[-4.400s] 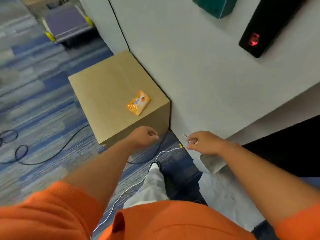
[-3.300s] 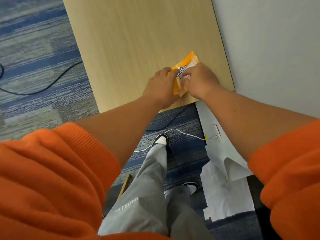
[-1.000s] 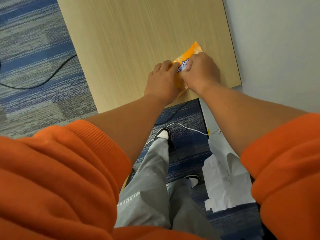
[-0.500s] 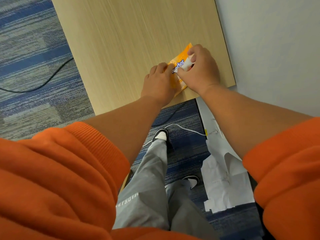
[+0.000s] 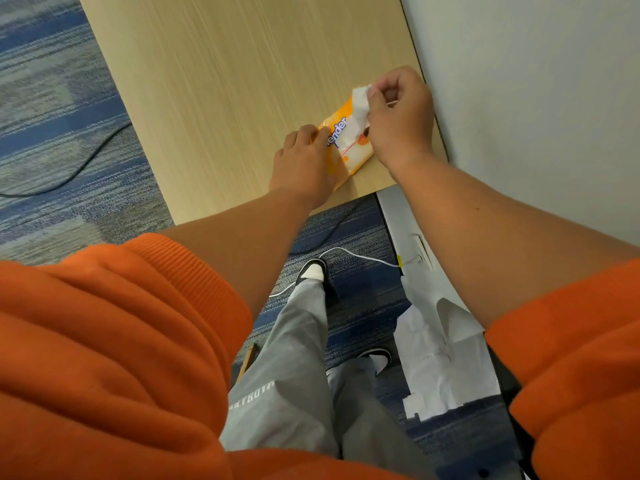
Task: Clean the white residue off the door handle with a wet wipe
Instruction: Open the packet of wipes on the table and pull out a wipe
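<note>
Above one pack (image 5: pixel 341 142), right hand (image 5: pixel 398 116) pinches one wipe (image 5: pixel 360 102).

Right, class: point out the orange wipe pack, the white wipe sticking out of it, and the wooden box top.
orange wipe pack (image 5: pixel 341 140), head view, printed front face.
white wipe (image 5: pixel 360 102), head view, middle of the pulled-out sheet.
wooden box top (image 5: pixel 242 81), head view, bare surface.

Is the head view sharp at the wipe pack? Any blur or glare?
Head view: wipe pack lettering sharp, no glare; even light, faint shadow beneath the right hand pinching the white wipe; orange sleeves stretched large by the wide angle.
</note>
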